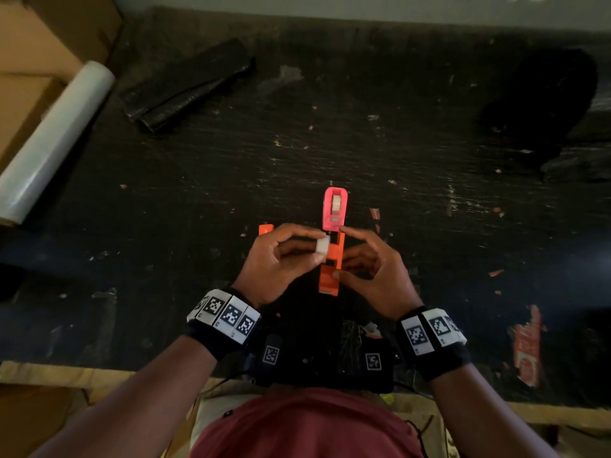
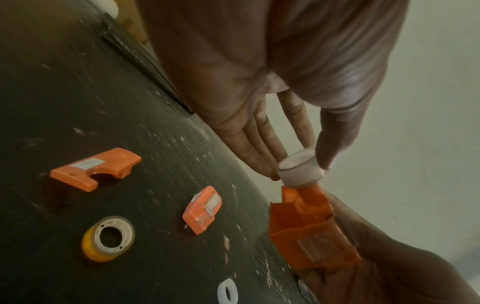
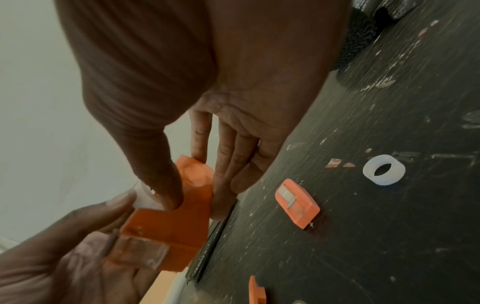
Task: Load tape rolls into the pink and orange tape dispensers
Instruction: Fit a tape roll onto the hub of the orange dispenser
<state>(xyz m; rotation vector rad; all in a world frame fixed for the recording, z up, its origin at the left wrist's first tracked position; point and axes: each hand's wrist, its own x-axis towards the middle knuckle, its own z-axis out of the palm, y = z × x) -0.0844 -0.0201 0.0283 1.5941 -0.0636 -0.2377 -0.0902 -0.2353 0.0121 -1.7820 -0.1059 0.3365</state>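
My right hand (image 1: 340,252) grips the open orange dispenser (image 1: 330,269) between thumb and fingers, lifted above the black table (image 1: 165,193). My left hand (image 1: 318,246) pinches a small white tape roll (image 2: 300,170) against the dispenser's upper end, right beside its hub. The pink dispenser (image 1: 334,209), with a roll inside, lies on the table just beyond my hands. A loose orange cover piece (image 2: 96,168) lies to the left. A yellow tape roll (image 2: 107,240) and a white ring (image 3: 384,172) also lie on the table, hidden under my hands in the head view.
A roll of clear film (image 1: 56,137) leans on cardboard boxes (image 1: 43,38) at far left. Folded black plastic (image 1: 188,84) lies at the back, dark cloth (image 1: 542,100) at back right. A red paper scrap (image 1: 527,345) sits near the front right edge.
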